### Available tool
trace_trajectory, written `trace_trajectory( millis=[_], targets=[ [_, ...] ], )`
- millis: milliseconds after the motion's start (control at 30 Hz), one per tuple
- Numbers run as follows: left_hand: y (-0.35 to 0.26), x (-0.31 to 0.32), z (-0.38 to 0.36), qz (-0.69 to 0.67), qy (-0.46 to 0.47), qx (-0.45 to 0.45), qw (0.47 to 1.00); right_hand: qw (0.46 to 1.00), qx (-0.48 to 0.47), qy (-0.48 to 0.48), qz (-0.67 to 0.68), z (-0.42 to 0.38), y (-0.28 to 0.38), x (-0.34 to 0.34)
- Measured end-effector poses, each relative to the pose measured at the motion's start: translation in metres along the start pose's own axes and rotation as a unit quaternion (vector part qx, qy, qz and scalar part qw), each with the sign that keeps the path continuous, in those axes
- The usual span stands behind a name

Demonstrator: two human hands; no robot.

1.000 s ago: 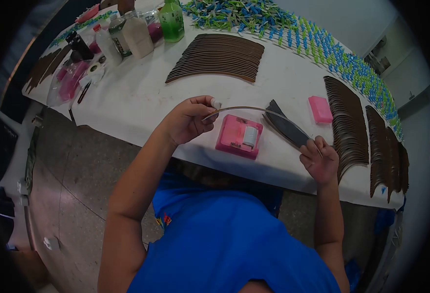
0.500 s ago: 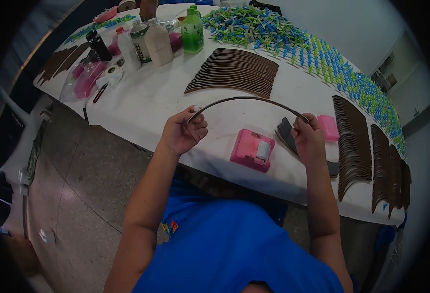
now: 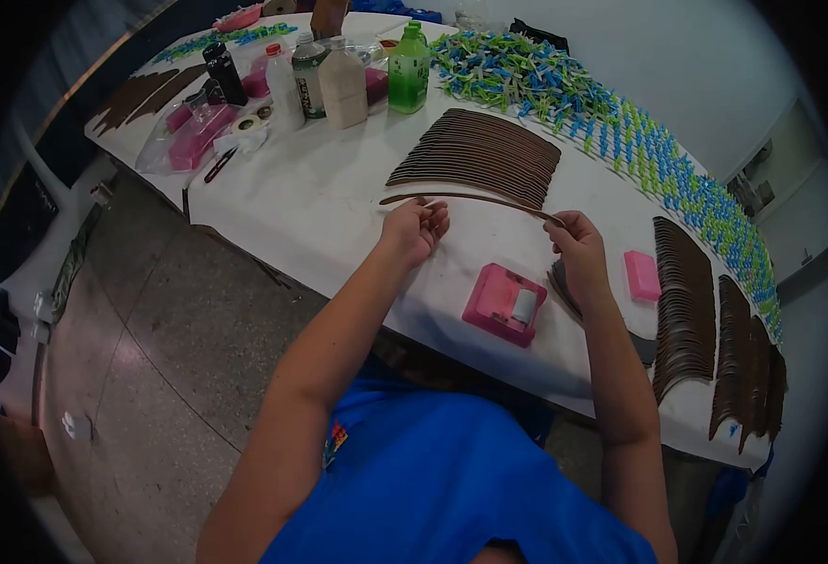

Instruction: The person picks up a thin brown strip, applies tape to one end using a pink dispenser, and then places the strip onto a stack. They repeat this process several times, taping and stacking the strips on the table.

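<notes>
A thin brown strip (image 3: 491,198), gently curved, spans between my two hands just above the white table. My left hand (image 3: 417,231) has its fingers curled at the strip's underside, a little in from the left end; a small white patch shows at a fingertip. My right hand (image 3: 578,249) pinches the strip's right end. Right behind it lies a row of similar brown strips (image 3: 478,150), set side by side. In front of my hands sits a pink box (image 3: 495,304) with a whitish roll in it. Dark grey strips (image 3: 641,350) are partly hidden under my right forearm.
A pink block (image 3: 641,275) and more rows of brown strips (image 3: 685,310) lie at the right. Blue and green ribbon-like pieces (image 3: 527,80) cover the table's far edge. Several bottles, one a green jug (image 3: 408,75), stand at the back left near a dark pen-like tool (image 3: 219,165).
Both hands have moved forward with the strip, bringing it close to the front of the row. The strip was strongly arched and is now much flatter. The view has shifted slightly.
</notes>
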State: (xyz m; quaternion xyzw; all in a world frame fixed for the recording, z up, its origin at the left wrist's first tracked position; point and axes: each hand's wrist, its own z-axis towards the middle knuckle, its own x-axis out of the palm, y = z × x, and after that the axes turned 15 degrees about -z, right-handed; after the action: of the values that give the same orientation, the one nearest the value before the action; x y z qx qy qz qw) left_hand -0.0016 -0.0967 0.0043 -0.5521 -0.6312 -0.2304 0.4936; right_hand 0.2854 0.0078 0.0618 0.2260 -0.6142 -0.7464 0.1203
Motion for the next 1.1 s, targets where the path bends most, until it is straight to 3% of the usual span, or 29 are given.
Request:
trace_trajectory(
  millis=[67,133,167,200,233,267,300,333,367,433,467,533,600,667,700,767,1100],
  targets=[
    [0.0,0.005,0.002,0.051,0.015,-0.022,0.998,0.993,0.019,0.001,-0.117,0.006,0.004,0.008],
    [0.0,0.018,-0.01,0.203,-0.001,-0.009,0.979,0.988,0.015,0.013,-0.154,0.021,-0.013,0.006],
    [-0.001,0.018,-0.012,0.203,-0.001,-0.01,0.979,0.981,0.013,0.025,-0.19,0.03,-0.025,0.004],
    [-0.005,0.016,-0.012,0.329,0.027,-0.009,0.944,0.982,0.013,0.023,-0.189,0.039,-0.039,0.002],
    [-0.007,0.014,-0.014,0.449,0.054,-0.009,0.892,0.96,0.006,0.027,-0.28,0.048,-0.05,0.0],
    [-0.006,0.012,-0.017,0.451,0.055,-0.011,0.891,0.929,0.0,0.03,-0.368,0.055,-0.061,-0.004],
    [-0.004,0.009,-0.022,0.609,0.104,0.085,0.782,0.93,0.003,0.027,-0.368,0.056,-0.059,-0.003],
    [-0.001,0.007,-0.027,0.736,0.149,0.178,0.636,0.892,-0.024,0.015,-0.45,0.058,-0.059,0.001],
    [0.002,0.001,-0.029,0.737,0.152,0.176,0.634,0.847,-0.049,0.004,-0.529,0.058,-0.059,0.004],
    [0.009,-0.011,-0.032,0.794,0.173,0.359,0.458,0.832,-0.026,0.001,-0.555,0.058,-0.053,0.011],
    [0.011,-0.014,-0.031,0.794,0.176,0.359,0.458,0.815,-0.006,0.0,-0.579,0.057,-0.05,0.014],
    [0.013,-0.014,-0.033,0.806,0.176,0.4,0.398,0.806,0.003,-0.019,-0.592,0.049,-0.04,0.02],
    [0.014,-0.011,-0.034,0.807,0.179,0.404,0.391,0.796,0.012,-0.037,-0.605,0.038,-0.036,0.021],
    [0.014,-0.009,-0.034,0.808,0.181,0.407,0.385,0.788,-0.09,-0.065,-0.605,0.024,-0.037,0.02],
    [0.014,-0.007,-0.031,0.811,0.18,0.407,0.379,0.788,-0.088,-0.065,-0.607,0.016,-0.034,0.02],
    [0.014,-0.004,-0.029,0.815,0.183,0.404,0.373,0.773,-0.119,0.03,-0.622,0.002,-0.022,0.023],
    [0.014,0.003,-0.006,0.82,0.188,0.409,0.353,0.756,-0.032,0.091,-0.647,0.008,-0.014,0.026]
  ],
)
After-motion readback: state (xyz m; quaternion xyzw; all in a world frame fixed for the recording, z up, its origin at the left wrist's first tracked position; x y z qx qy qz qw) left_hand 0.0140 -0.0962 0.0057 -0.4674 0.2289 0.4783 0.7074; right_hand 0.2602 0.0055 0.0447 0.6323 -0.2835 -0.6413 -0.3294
